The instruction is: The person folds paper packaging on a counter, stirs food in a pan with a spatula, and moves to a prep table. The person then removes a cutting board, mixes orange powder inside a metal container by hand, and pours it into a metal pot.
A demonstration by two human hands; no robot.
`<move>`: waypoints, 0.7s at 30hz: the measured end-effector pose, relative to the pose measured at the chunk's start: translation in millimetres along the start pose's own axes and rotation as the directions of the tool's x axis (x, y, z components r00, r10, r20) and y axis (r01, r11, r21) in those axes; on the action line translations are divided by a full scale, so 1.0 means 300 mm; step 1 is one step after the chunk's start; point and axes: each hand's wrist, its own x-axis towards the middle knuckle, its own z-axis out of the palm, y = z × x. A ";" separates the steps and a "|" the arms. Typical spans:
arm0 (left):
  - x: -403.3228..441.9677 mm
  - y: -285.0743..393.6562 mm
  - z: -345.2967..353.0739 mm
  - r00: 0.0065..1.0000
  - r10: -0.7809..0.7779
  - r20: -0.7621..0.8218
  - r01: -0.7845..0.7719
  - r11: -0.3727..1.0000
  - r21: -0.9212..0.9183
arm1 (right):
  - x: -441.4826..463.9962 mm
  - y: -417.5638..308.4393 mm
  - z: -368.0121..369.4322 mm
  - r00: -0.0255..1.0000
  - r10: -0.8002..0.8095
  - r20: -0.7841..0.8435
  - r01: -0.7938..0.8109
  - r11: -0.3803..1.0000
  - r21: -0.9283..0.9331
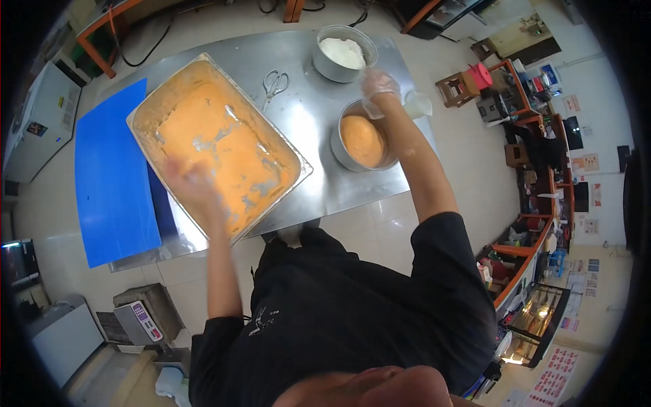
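A large rectangular metal tray (298, 157) holds a patchy layer of orange dough-like mass (196, 129). My left hand (190, 182) is over the tray's near left part, smeared by motion, so its fingers cannot be made out. My right hand (381, 85), in a loose clear plastic glove, is raised between two round metal pots. Its fingers look curled in, and whatever they may hold is hidden. The farther pot (332, 70) contains white powder (342, 52). In the nearer pot (344, 153) sits a smooth orange lump (363, 140). A translucent cup (418, 105) stands right of my right wrist.
Scissors (274, 85) lie on the steel table (291, 51) between tray and pots. A blue sheet (115, 183) covers the table's left end. A scale with a purple keypad (139, 320) stands at lower left. Cluttered shelves (542, 176) line the right wall.
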 end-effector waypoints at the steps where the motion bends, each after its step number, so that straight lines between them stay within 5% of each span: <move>1: -0.136 0.087 0.074 0.972 0.049 0.232 -0.047 0.999 -0.017 | 0.034 0.113 0.072 0.997 0.072 0.019 -0.070 0.995 -0.072; 2: -0.274 0.175 0.147 0.888 0.096 0.450 -0.080 0.995 -0.053 | 0.028 0.181 0.091 0.998 0.063 0.023 -0.056 0.972 -0.227; 3: -0.397 0.317 0.203 0.775 -0.033 0.631 0.112 0.990 -0.085 | 0.013 0.218 0.100 0.999 0.049 0.020 -0.038 0.927 -0.374; 4: -0.449 0.435 0.287 0.625 0.257 0.737 0.299 0.793 -0.530 | -0.006 0.246 0.140 0.998 0.022 -0.060 -0.046 0.896 -0.442; 5: -0.529 0.485 0.340 0.579 0.419 0.699 0.145 0.792 -0.594 | -0.014 0.258 0.173 0.990 -0.010 -0.142 -0.063 0.863 -0.501; 7: -0.661 0.538 0.464 0.336 0.124 0.934 0.571 0.761 -0.307 | -0.027 0.231 0.138 0.999 -0.018 -0.031 -0.001 0.854 -0.520; 10: -0.702 0.498 0.621 0.223 0.160 0.962 0.768 0.579 -0.274 | -0.013 0.250 0.146 0.999 -0.025 0.047 0.047 0.838 -0.543; 12: -0.708 0.439 0.705 0.561 0.178 0.808 0.449 0.755 -0.478 | -0.002 0.274 0.148 0.998 -0.049 0.033 0.059 0.823 -0.565; 14: -0.717 0.351 0.723 0.634 0.161 0.757 0.331 0.827 -0.454 | -0.021 0.309 0.158 0.996 -0.087 0.007 0.073 0.796 -0.601; 16: -0.649 0.308 0.710 0.521 0.065 0.851 0.455 0.823 -0.341 | -0.023 0.306 0.162 0.994 -0.108 0.012 0.092 0.781 -0.618; 19: -0.626 0.506 0.586 0.474 0.509 0.718 0.349 0.640 -0.684 | -0.004 0.277 0.157 0.995 -0.099 0.018 0.087 0.763 -0.640; 20: -0.634 0.538 0.588 0.330 0.722 0.607 -0.228 0.686 -0.691 | -0.004 0.265 0.175 0.995 -0.094 0.025 0.089 0.760 -0.644; 21: -0.653 0.493 0.654 0.272 0.746 0.608 -0.296 0.666 -0.684 | -0.025 0.250 0.183 0.998 -0.057 0.016 0.055 0.794 -0.605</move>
